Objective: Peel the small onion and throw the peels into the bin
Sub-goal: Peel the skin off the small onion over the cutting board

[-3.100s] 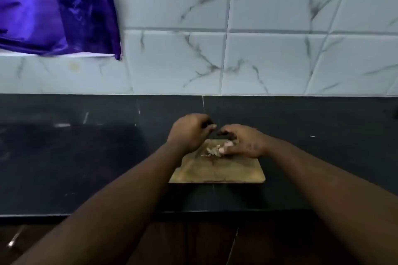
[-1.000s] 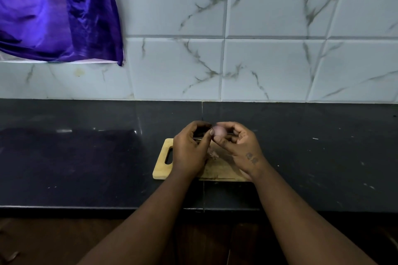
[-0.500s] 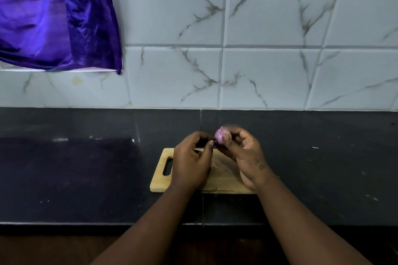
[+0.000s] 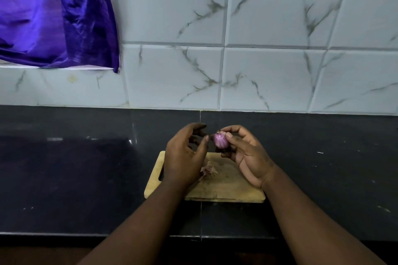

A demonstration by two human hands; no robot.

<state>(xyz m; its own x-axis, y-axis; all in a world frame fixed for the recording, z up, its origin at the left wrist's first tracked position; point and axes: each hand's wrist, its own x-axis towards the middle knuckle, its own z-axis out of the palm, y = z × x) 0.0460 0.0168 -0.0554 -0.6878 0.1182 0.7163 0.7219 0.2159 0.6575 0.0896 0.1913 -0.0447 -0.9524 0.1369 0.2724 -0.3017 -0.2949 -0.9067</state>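
Note:
My right hand holds a small purple onion between thumb and fingertips, raised above a wooden cutting board. Just left of the onion, my left hand hovers with its fingers apart and nothing in them, the thumb tip close to the onion without touching it. A small heap of pale onion peels lies on the board, partly hidden behind my left hand. No bin is in view.
The board lies on a black stone counter backed by a white marble-tiled wall. A shiny purple cloth hangs at the upper left. The counter's front edge runs just below the board.
Both hands rose off the board with the onion. My left hand has let go of it and opened; my right hand alone now holds it up, purple skin showing.

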